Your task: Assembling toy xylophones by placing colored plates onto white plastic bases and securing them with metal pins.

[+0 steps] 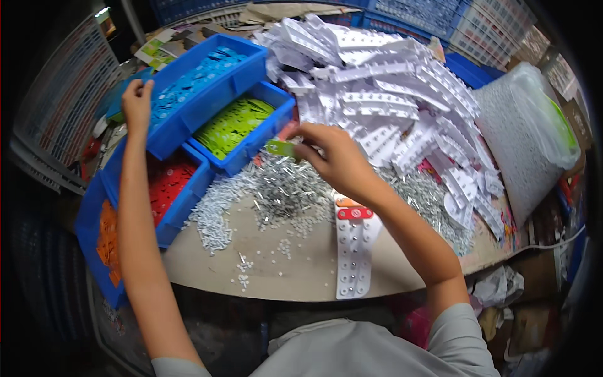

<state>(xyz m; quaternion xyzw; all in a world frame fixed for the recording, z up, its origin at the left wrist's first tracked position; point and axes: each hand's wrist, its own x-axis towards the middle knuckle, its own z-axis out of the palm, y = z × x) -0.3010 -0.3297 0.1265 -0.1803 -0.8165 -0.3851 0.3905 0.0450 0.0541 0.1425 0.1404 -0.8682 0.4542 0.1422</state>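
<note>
In the head view, the right hand [336,160] is pinching a green piece [281,148] between thumb and fingers at the centre, above a pile of metal rivets [290,191]. The left hand [137,103], upper left, is curling its fingers at the edge of a blue bin [217,105] of light-blue pieces; whether it is gripping anything, I cannot tell. Lower centre, a white strip [353,264] is lying on the table [295,267], bearing an orange piece [347,202] and a red piece [355,213] near its top. The work is seemingly at an early stage: the strip's lower holes are showing no coloured pieces, and many white parts [383,81] are lying heaped, upper right.
</note>
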